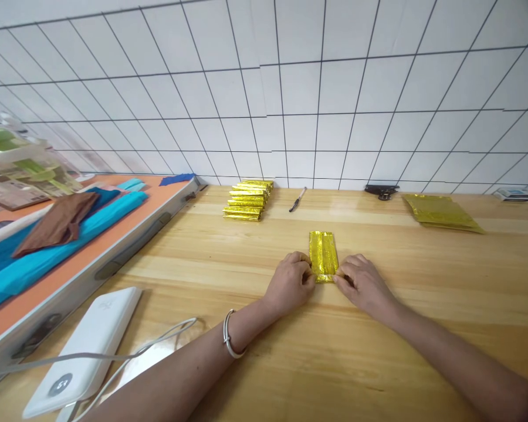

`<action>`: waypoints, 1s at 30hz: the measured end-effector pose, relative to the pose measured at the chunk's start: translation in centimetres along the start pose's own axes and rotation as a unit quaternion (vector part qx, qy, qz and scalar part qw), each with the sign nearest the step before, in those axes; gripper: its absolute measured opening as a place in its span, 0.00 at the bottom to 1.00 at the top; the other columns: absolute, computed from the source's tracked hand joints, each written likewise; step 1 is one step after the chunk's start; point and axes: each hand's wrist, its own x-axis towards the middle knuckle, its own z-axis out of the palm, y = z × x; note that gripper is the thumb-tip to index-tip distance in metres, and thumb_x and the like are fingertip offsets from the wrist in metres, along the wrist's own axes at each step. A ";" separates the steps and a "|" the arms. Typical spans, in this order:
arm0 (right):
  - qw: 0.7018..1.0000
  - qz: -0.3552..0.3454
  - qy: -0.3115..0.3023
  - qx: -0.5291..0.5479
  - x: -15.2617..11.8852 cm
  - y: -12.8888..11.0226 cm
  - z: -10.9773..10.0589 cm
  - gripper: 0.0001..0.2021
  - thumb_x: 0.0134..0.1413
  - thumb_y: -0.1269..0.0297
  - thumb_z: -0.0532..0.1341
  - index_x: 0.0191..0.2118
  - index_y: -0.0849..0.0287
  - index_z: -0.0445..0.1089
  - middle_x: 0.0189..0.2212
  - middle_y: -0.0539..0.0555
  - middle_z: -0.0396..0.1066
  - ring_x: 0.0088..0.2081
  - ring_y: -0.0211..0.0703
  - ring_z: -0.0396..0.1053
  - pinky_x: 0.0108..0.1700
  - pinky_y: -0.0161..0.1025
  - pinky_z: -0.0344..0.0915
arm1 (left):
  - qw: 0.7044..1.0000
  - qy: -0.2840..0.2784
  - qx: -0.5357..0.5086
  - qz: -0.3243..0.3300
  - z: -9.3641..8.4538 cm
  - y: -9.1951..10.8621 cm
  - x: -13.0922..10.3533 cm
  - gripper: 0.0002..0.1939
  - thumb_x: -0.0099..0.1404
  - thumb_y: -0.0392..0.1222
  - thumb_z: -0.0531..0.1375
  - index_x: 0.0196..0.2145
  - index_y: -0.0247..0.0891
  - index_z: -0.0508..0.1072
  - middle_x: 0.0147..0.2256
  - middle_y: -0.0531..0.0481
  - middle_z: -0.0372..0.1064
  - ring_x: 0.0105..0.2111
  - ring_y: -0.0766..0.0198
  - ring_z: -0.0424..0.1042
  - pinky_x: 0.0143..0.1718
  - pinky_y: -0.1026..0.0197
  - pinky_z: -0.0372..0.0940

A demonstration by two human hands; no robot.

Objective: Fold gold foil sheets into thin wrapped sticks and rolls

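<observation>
A small rectangle of shiny gold foil paper (pixel 323 249) lies on the wooden table, its near edge turned up in a narrow fold. My left hand (pixel 291 276) pinches the near left corner of the paper, fingers curled in. At the near right corner, my right hand (pixel 361 282) grips the same fold between thumb and fingers. Farther back and to the left sits a row of folded gold foil strips (pixel 249 200), overlapping one another. A flat stack of gold foil sheets (pixel 442 212) rests at the back right.
A pen (pixel 298 199) and a black clip (pixel 381 191) lie near the tiled wall (pixel 299 88). On the left are a white power bank (pixel 85 346) with a cable and an orange-topped case (pixel 171 199) bearing blue and brown paper. A small box (pixel 514 194) stands far right.
</observation>
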 end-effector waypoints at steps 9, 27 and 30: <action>1.000 0.011 0.016 -0.001 0.1 0.6 0.4 0.09 0.52 0.62 0.58 0.23 0.57 0.63 0.25 0.52 0.63 0.32 0.43 0.59 0.35 0.40 0.55 | 1.000 -0.001 0.007 -0.005 -0.1 0.2 -0.1 0.06 0.53 0.32 0.58 0.21 0.36 0.66 0.34 0.48 0.64 0.37 0.62 0.64 0.39 0.59 0.63; 0.995 0.073 0.007 0.065 0.4 1.5 0.6 0.10 0.43 0.58 0.65 0.21 0.56 0.67 0.30 0.52 0.66 0.35 0.44 0.61 0.38 0.42 0.57 | 1.000 -0.011 0.030 0.002 -0.3 0.0 -0.2 0.05 0.54 0.33 0.58 0.22 0.36 0.66 0.34 0.48 0.64 0.37 0.61 0.64 0.40 0.58 0.62; 0.993 0.060 -0.016 0.101 0.5 1.8 0.0 0.09 0.44 0.58 0.64 0.23 0.56 0.69 0.30 0.51 0.67 0.35 0.44 0.62 0.39 0.42 0.58 | 0.999 -0.013 0.029 0.005 -0.3 0.0 -0.2 0.05 0.54 0.34 0.59 0.22 0.36 0.66 0.34 0.48 0.65 0.37 0.61 0.64 0.41 0.58 0.62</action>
